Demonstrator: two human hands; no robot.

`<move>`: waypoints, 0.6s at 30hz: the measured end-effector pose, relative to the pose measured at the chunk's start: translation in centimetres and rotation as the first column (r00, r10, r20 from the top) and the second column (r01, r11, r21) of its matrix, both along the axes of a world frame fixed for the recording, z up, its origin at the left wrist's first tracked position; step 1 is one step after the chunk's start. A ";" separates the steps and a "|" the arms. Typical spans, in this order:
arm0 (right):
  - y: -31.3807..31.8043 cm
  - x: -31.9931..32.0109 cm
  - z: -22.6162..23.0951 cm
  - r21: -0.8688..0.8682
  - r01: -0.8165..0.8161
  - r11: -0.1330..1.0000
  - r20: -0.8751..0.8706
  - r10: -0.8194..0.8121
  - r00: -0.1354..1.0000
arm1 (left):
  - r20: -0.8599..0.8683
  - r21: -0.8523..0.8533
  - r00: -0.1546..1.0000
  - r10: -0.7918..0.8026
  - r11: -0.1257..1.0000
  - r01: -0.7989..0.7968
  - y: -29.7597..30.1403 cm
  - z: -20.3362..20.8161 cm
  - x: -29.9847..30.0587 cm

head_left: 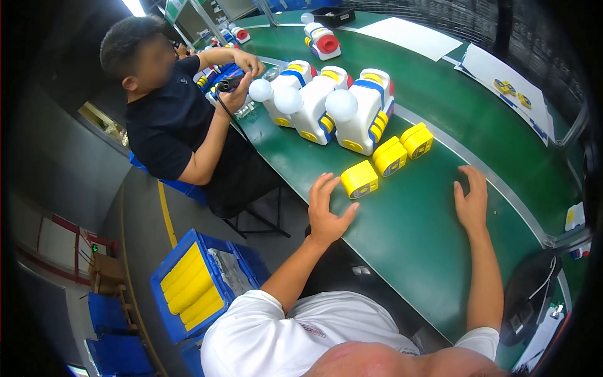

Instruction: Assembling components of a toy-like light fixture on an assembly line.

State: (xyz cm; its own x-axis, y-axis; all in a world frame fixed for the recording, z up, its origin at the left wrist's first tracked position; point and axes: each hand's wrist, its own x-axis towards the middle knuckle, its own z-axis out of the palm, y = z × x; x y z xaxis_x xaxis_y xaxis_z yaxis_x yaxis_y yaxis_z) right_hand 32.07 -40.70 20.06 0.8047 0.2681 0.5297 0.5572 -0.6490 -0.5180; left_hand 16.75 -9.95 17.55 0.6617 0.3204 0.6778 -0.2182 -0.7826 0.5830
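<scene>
My left hand [329, 208] is over the near edge of the green table, fingers apart and nothing in it. Just beyond its fingertips lies a yellow block-shaped part [360, 180] with a dark round detail on its side. Two more yellow parts, one in the middle [390, 156] and one farther right [416, 140], sit in a slanting row with it. Out to the right, my right hand [471, 198] hovers by the table top with thumb and fingers spread, holding nothing. Behind the yellow parts stand three white plastic toy-like units, the nearest [359, 119] having a white ball, blue bands and yellow pieces.
A co-worker in black [182, 119] sits at the left, holding a dark corded tool [231, 83]. A blue crate [195, 283] of yellow parts stands on the floor. Farther back are another white unit [322, 43], a black tray [333, 16] and white sheets [411, 38]. A black bag [531, 289] is at right.
</scene>
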 end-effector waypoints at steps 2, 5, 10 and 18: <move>0.1 0.0 -0.2 0.008 -0.004 1.000 -0.017 0.004 1.000 | -0.005 0.002 1.000 0.003 1.000 -0.003 0.0 -0.1 0.0; -0.1 0.0 -0.6 0.002 -0.003 1.000 -0.009 0.003 1.000 | 0.001 0.008 1.000 -0.002 1.000 0.002 0.1 -0.5 0.0; 0.1 -0.4 -0.1 -0.001 -0.011 1.000 0.001 0.011 1.000 | 0.022 0.040 1.000 -0.013 0.999 0.012 0.4 -0.6 -0.3; 0.1 -0.3 -0.1 0.004 -0.002 1.000 0.007 0.002 1.000 | 0.095 0.059 0.995 -0.043 0.998 0.038 0.4 -0.6 -0.3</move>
